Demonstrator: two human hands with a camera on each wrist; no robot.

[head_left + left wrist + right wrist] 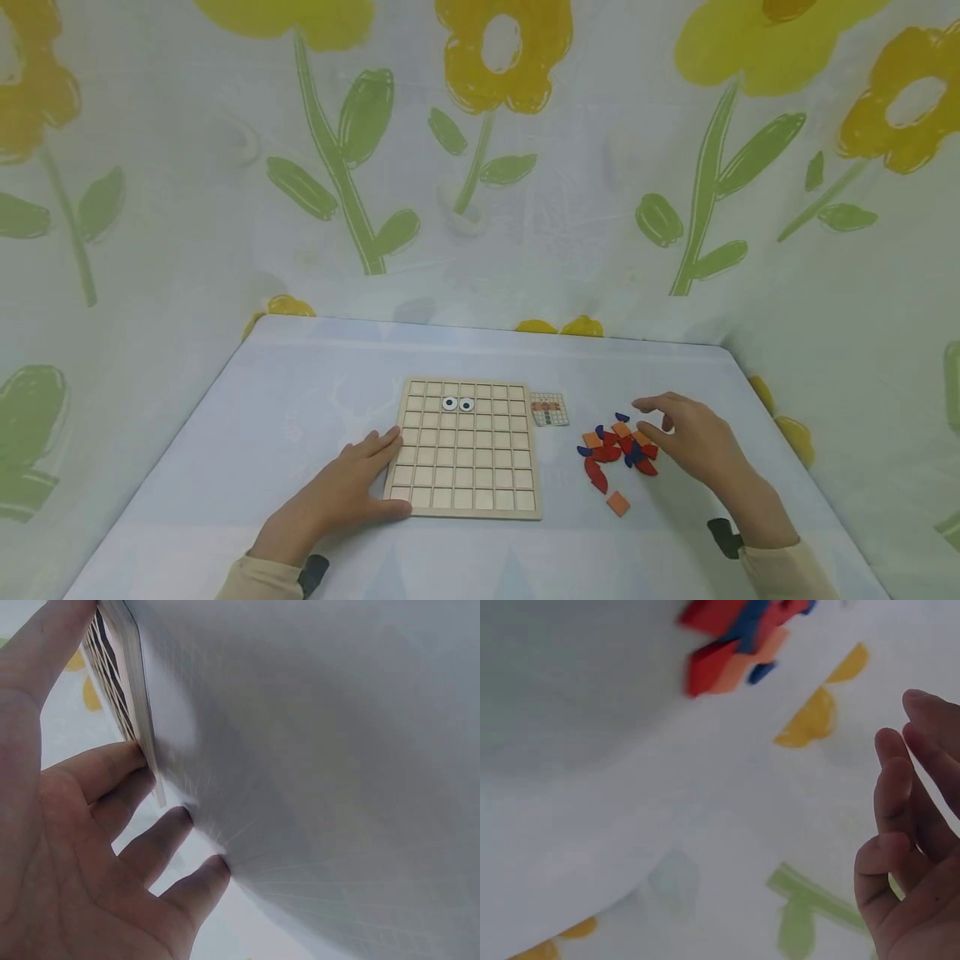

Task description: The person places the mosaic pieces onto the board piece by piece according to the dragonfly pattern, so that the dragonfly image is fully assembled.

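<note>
Between the table's [300,400] left and right edges lies the grid board [464,457], probably light, stiff wood; hold it by the rim. Left hand [345,479]: spread wide, touching the board's left edge, not grasping. Right hand [693,433]: partly open, nothing visibly held. Beside it, toward the table's right edge: coloured pieces [607,454], probably light, hard; pinch their sides.

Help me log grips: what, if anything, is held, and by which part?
Nothing is held: the left hand touches the board at its left edge; the right hand is empty.
</note>
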